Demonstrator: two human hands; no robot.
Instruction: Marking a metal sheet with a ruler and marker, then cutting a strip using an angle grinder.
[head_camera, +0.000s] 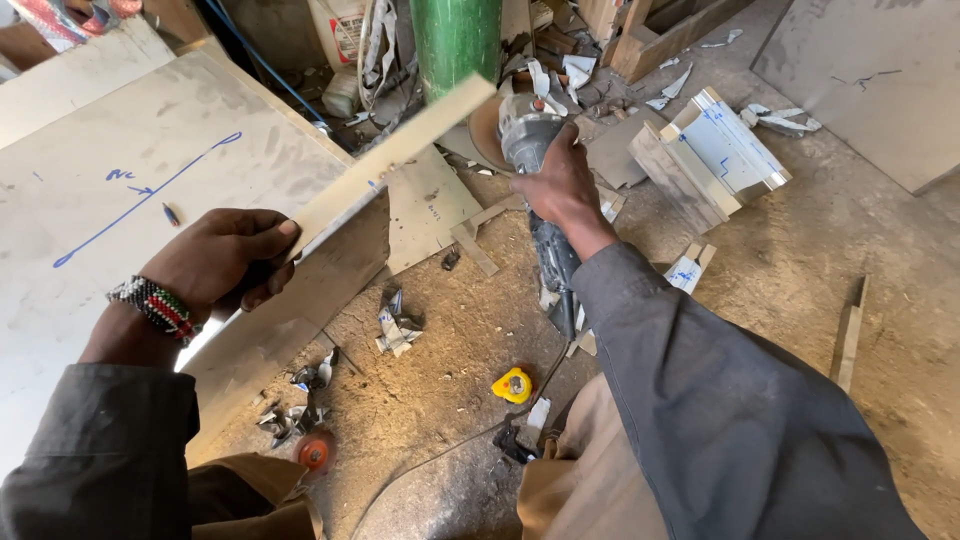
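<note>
My left hand (225, 255) grips the near end of a long flat metal strip (400, 150) that slants up and right. On that wrist sits a beaded bracelet. My right hand (560, 185) is wrapped around the body of an angle grinder (525, 130). The grinder's disc (485, 125) is right at the strip's far end; whether they touch I cannot tell. The grinder's cable runs down along my right sleeve toward the floor.
A large metal sheet (120, 200) with blue pen lines lies at left. A green cylinder (455, 40) stands at top centre. Folded metal channels (715, 150) lie at right, another sheet (880, 80) at top right. A yellow tape measure (513, 385), an orange disc (314, 453) and metal scraps litter the dirt floor.
</note>
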